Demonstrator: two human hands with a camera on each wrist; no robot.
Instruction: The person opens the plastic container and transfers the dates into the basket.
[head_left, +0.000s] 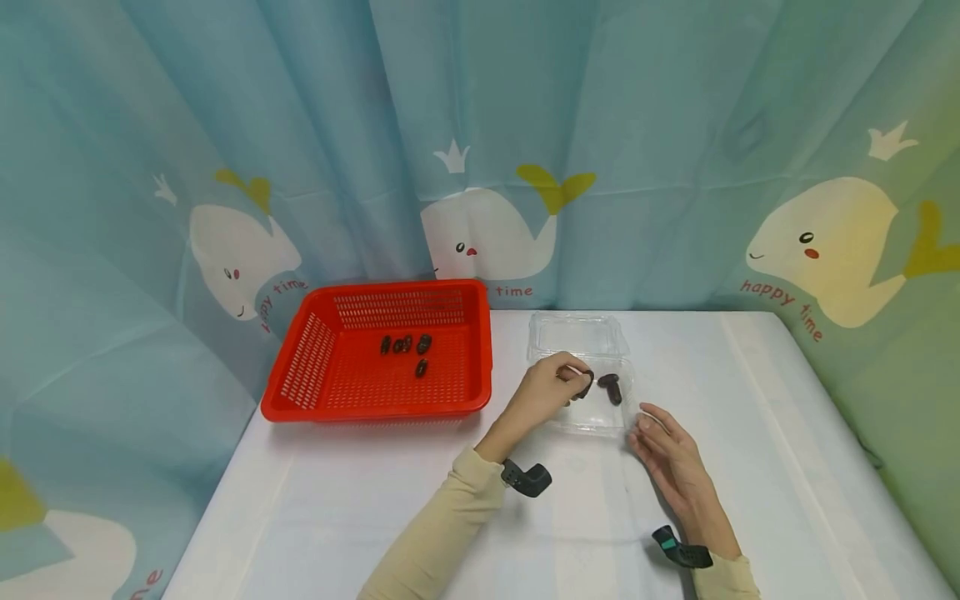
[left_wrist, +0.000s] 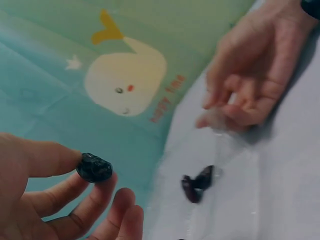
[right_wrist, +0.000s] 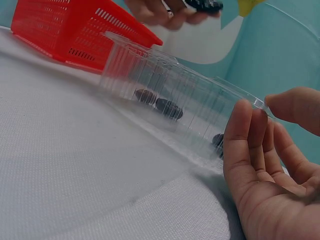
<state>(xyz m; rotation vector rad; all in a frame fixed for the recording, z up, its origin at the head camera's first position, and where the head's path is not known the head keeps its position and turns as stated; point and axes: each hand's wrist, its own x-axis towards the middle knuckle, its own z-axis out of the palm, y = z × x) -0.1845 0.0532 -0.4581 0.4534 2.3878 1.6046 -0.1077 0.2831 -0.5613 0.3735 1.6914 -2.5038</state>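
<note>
My left hand (head_left: 551,387) pinches a dark, wrinkled dried date (left_wrist: 95,168) between thumb and fingertips, above a clear plastic clamshell box (head_left: 592,412). The box sits on the table with its lid (head_left: 573,335) folded back. Two dates (head_left: 614,390) lie close together inside it, toward the right side. Through the box's wall, the right wrist view shows more dates (right_wrist: 169,108) on its floor, one partly covered by fingers. My right hand (head_left: 671,458) holds the box's near right rim, thumb on the edge and fingers along the outer wall (right_wrist: 237,135).
A red perforated plastic basket (head_left: 375,412) stands to the left of the box, with several dates (head_left: 422,367) on its floor. A white cloth (head_left: 337,508) covers the table. Behind hangs a blue curtain (head_left: 480,100) with whale prints.
</note>
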